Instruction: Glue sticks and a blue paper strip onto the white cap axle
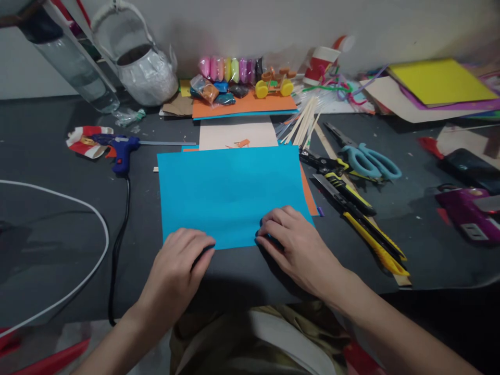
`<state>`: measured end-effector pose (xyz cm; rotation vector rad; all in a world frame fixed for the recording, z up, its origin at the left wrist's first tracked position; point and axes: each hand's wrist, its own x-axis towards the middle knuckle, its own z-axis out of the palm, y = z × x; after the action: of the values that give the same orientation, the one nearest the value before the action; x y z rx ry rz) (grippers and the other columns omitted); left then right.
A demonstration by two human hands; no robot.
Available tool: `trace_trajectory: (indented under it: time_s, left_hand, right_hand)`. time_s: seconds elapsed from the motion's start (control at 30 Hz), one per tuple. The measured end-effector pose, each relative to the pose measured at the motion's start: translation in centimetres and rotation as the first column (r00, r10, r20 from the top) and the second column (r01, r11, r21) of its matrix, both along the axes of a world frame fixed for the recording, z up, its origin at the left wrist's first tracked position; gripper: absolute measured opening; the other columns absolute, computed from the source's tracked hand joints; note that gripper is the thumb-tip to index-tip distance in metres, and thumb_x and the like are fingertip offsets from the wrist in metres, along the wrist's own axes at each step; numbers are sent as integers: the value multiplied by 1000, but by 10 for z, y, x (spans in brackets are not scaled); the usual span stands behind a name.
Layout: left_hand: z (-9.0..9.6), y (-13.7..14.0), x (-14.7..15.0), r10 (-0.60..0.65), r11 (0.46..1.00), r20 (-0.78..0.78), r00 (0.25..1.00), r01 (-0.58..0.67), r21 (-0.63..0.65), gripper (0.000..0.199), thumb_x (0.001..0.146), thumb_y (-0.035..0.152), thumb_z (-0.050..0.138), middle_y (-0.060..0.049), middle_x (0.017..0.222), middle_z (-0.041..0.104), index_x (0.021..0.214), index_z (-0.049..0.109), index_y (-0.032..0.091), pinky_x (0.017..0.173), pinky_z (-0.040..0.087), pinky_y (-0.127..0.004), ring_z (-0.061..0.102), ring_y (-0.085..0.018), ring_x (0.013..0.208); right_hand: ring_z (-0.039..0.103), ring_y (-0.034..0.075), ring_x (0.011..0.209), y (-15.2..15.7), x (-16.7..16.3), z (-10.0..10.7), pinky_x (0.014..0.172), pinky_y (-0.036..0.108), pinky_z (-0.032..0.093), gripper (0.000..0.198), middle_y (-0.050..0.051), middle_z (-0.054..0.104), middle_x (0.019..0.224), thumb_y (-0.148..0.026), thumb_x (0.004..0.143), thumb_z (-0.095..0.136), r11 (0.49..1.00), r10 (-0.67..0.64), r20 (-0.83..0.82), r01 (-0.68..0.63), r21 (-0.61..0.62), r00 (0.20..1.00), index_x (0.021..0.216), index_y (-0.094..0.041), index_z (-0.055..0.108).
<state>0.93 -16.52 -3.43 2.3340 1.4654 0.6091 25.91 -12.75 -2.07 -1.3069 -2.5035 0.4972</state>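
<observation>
A sheet of bright blue paper (230, 192) spreads in front of me, its near edge toward my body. My left hand (182, 263) is closed with curled fingers at the sheet's near left corner, gripping the edge. Opposite it, my right hand (292, 245) pinches the near edge toward the right corner, thumb and fingertips together. Beneath the blue sheet, orange paper (309, 195) sticks out at the right. Behind its far edge shows a pale sheet (238, 130) with small orange scraps (244, 142) on it.
A blue glue gun (123, 153) lies left, its black cord running to the near edge. On the right are blue-handled scissors (371, 159), pliers (322, 162), yellow cutters (367, 229) and a purple tool (466, 211). Wooden sticks (302, 122) and clay packs (234, 70) sit behind.
</observation>
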Motion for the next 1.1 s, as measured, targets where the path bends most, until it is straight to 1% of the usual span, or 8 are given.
trace_trajectory:
  time_s: [0.07, 0.13, 0.23, 0.33, 0.57, 0.7, 0.9, 1.1]
  left_hand:
    - [-1, -4, 0, -27, 998, -26, 999, 28, 49, 14, 98, 17, 48, -7, 100, 65, 105, 60, 19, 79, 43, -36, 57, -22, 93]
    - [-2, -8, -1, -37, 997, -60, 998, 41, 70, 17, 98, 15, 47, -8, 102, 64, 107, 61, 18, 80, 43, -37, 56, -22, 95]
    - [-3, -13, -1, -52, 997, -93, 994, 58, 59, 23, 98, 14, 47, -9, 109, 63, 116, 60, 18, 84, 43, -40, 54, -24, 100]
    - [-4, -15, 0, -72, 995, -111, 991, 79, 62, 26, 97, 14, 47, -10, 111, 63, 121, 59, 17, 86, 43, -42, 53, -26, 103]
    - [-4, -13, 3, -90, 987, -164, 982, 110, 116, 26, 97, 15, 47, -12, 108, 64, 118, 62, 15, 80, 45, -44, 54, -28, 98]
    - [-5, -15, 2, -86, 988, -166, 982, 106, 114, 27, 97, 15, 48, -13, 109, 64, 119, 62, 15, 81, 45, -45, 54, -28, 98]
    - [-6, -16, -1, -93, 988, -128, 987, 107, 109, 25, 97, 15, 47, -11, 109, 64, 118, 61, 16, 83, 45, -45, 53, -27, 100]
    - [-5, -15, 0, -92, 988, -149, 985, 109, 109, 25, 96, 14, 48, -12, 109, 65, 117, 63, 15, 83, 46, -46, 54, -28, 100]
  right_hand:
    - [47, 22, 86, 0, 0, 0, 74, 36, 38, 17, 9, 60, 93, -22, 97, 53, 1000, 3, -4, -3, 4, 1000, 84, -15, 62]
    - [47, 22, 86, 0, 0, -1, 74, 36, 38, 17, 8, 60, 93, -22, 97, 53, 1000, 6, -8, -6, 8, 1000, 84, -15, 62]
    - [47, 22, 86, 0, 0, -1, 73, 35, 38, 15, 8, 60, 93, -21, 96, 55, 1000, 6, -11, -6, 12, 1000, 84, -15, 62]
    - [47, 22, 86, 0, 0, -1, 74, 36, 38, 16, 8, 60, 93, -21, 96, 55, 1000, 4, -9, -4, 15, 1000, 83, -15, 61]
    - [48, 22, 85, 0, -1, -1, 74, 37, 38, 18, 8, 60, 92, -22, 96, 54, 1000, -1, 8, 1, 12, 1000, 82, -15, 62]
    - [48, 22, 86, 0, -1, -2, 75, 36, 38, 18, 8, 60, 92, -22, 97, 54, 1000, 0, 2, 0, 6, 1000, 83, -15, 62]
    - [48, 22, 86, 1, -1, -3, 74, 35, 37, 17, 8, 61, 93, -22, 97, 54, 1000, 10, 10, -10, 24, 1000, 83, -16, 62]
    - [48, 22, 87, 1, -1, -1, 74, 35, 37, 18, 9, 61, 94, -22, 97, 53, 999, 15, 32, -16, 28, 999, 84, -17, 63]
